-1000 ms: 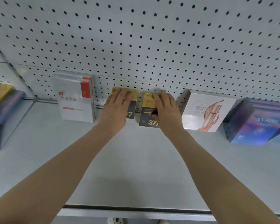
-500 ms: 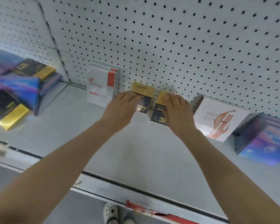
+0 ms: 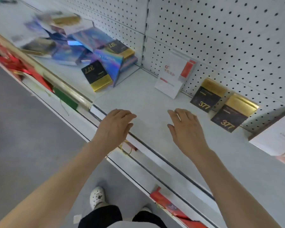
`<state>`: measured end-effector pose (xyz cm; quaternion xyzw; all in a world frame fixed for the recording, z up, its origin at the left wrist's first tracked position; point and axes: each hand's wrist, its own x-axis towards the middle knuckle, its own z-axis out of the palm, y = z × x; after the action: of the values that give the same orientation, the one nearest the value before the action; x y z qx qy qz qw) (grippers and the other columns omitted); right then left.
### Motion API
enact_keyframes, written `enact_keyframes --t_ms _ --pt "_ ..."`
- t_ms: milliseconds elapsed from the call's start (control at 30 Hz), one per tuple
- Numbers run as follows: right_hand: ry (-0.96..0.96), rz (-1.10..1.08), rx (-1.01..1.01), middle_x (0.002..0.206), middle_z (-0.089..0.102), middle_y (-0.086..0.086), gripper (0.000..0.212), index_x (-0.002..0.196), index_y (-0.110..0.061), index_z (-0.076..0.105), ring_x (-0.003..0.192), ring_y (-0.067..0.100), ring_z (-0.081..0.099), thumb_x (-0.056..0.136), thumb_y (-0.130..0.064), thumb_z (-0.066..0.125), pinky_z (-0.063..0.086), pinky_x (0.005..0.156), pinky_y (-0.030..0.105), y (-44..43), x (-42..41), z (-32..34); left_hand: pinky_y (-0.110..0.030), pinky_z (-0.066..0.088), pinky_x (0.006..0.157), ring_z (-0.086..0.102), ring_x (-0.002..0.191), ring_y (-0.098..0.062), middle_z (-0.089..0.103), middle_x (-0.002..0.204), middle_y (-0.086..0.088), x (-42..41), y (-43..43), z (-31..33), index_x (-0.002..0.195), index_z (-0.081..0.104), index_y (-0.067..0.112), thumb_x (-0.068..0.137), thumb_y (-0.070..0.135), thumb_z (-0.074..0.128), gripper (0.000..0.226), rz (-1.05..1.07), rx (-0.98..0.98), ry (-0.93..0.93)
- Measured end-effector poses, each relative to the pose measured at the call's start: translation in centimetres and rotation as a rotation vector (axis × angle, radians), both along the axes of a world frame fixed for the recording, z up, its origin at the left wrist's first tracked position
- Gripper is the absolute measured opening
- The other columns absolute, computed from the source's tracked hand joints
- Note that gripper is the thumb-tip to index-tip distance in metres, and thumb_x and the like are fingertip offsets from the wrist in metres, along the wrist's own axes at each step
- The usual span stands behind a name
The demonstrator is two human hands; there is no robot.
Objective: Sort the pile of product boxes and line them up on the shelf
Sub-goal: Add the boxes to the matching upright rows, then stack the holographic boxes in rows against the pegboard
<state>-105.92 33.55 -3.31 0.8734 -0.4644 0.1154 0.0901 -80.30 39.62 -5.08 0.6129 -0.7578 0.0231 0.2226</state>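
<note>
Two black-and-gold boxes marked 377 lean side by side against the pegboard: the left box (image 3: 207,94) and the right box (image 3: 232,113). A white box with a red stripe (image 3: 174,75) leans to their left, and a white box with a pink picture (image 3: 276,139) stands at the right edge. My left hand (image 3: 114,126) hovers over the shelf's front edge, fingers relaxed and empty. My right hand (image 3: 185,127) floats above the shelf, clear of the boxes, also empty. A jumbled pile of boxes (image 3: 82,50) lies on the neighbouring shelf section at upper left.
The grey shelf (image 3: 138,99) runs diagonally with a pegboard back wall (image 3: 220,30). A vertical divider (image 3: 144,38) separates the pile section from this one. Red and green packaging (image 3: 15,63) shows on the lower shelf. My white shoe (image 3: 97,196) stands on the grey floor.
Both hands have let go of the two 377 boxes and pulled back toward the shelf's front edge. My view has swung left and down, bringing the pile into sight.
</note>
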Motion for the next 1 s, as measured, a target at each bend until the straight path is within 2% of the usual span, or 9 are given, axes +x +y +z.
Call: enact_keyframes --t_ms 133,267,433,533,667,767,833,900,1000 --pt "-0.086 0.039 0.094 0.124 0.059 0.013 0.042 0.131 -0.010 0.055 0.113 0.031 0.055 0.092 -0.024 0.060 0.045 0.092 0.042 0.9 9.1 -2.3 -0.039 0.051 0.093 0.062 0.105 -0.026 0.067 0.115 -0.004 6.4 1.9 -0.9 0.120 0.066 0.015 0.087 0.016 0.066 0.033 0.107 0.037 0.047" --pt "-0.108 0.033 0.187 0.129 0.055 0.010 0.045 0.137 -0.013 0.049 0.116 0.028 0.051 0.095 -0.028 0.055 0.042 0.095 0.037 0.1 18.8 -3.0 -0.038 0.052 0.088 0.064 0.099 -0.028 0.069 0.110 -0.004 14.2 2.4 -1.3 0.116 0.068 0.014 0.085 0.013 0.069 0.031 0.142 0.057 0.036" --pt "-0.161 -0.094 0.231 0.129 0.051 0.012 0.058 0.142 -0.010 0.038 0.112 0.028 0.049 0.093 -0.031 0.058 0.042 0.092 0.037 -5.5 28.4 -2.0 -0.040 0.053 0.085 0.064 0.101 -0.029 0.068 0.113 -0.004 22.9 1.5 -0.4 0.117 0.068 0.015 0.083 0.014 0.071 0.034 0.158 0.095 0.010" --pt "-0.211 -0.216 0.273 0.132 0.047 0.013 0.071 0.145 -0.010 0.031 0.117 0.029 0.045 0.089 -0.040 0.063 0.041 0.094 0.038 -9.5 32.3 -1.6 -0.041 0.054 0.084 0.064 0.100 -0.030 0.069 0.112 -0.005 26.5 0.1 0.1 0.116 0.068 0.014 0.082 0.014 0.071 0.034 0.146 0.088 -0.007" --pt "-0.088 -0.324 0.360 0.137 0.040 0.013 0.090 0.146 -0.014 0.022 0.121 0.031 0.041 0.081 -0.060 0.064 0.042 0.092 0.042 -12.0 35.3 -2.0 -0.043 0.055 0.083 0.065 0.097 -0.030 0.069 0.107 -0.006 29.5 -2.0 -0.1 0.114 0.069 0.013 0.082 0.012 0.072 0.032 0.127 0.074 0.004" --pt "-0.200 -0.405 0.446 0.132 0.041 0.014 0.095 0.142 -0.012 0.027 0.119 0.031 0.040 0.073 -0.059 0.072 0.042 0.092 0.039 -12.8 35.6 -3.0 -0.042 0.054 0.085 0.064 0.099 -0.030 0.069 0.109 -0.006 30.7 -4.2 -0.4 0.115 0.068 0.013 0.083 0.011 0.071 0.033 0.113 0.083 0.011" --pt "-0.309 -0.448 0.548 0.122 0.049 0.013 0.088 0.130 -0.011 0.041 0.114 0.031 0.046 0.066 -0.058 0.079 0.041 0.089 0.036 -13.4 34.8 -3.1 -0.042 0.053 0.086 0.064 0.099 -0.031 0.068 0.110 -0.007 30.9 -5.8 -0.6 0.116 0.068 0.012 0.082 0.010 0.071 0.034 0.110 0.097 0.017" --pt "-0.402 -0.453 0.663 0.106 0.060 0.004 0.068 0.112 -0.016 0.055 0.102 0.026 0.057 0.064 -0.057 0.080 0.045 0.079 0.033 -13.9 33.4 -2.7 -0.042 0.051 0.088 0.063 0.102 -0.033 0.067 0.112 -0.008 30.8 -7.6 -0.5 0.118 0.066 0.012 0.082 0.010 0.071 0.036 0.108 0.126 0.031" --pt "-0.636 -0.516 0.619 0.080 0.059 -0.007 0.038 0.093 -0.020 0.057 0.081 0.020 0.058 0.073 -0.046 0.076 0.038 0.059 0.029 -14.3 30.6 -0.9 -0.044 0.048 0.092 0.057 0.110 -0.035 0.062 0.121 -0.011 30.2 -11.3 -0.4 0.129 0.059 0.012 0.085 0.015 0.069 0.045 0.102 0.187 0.083"
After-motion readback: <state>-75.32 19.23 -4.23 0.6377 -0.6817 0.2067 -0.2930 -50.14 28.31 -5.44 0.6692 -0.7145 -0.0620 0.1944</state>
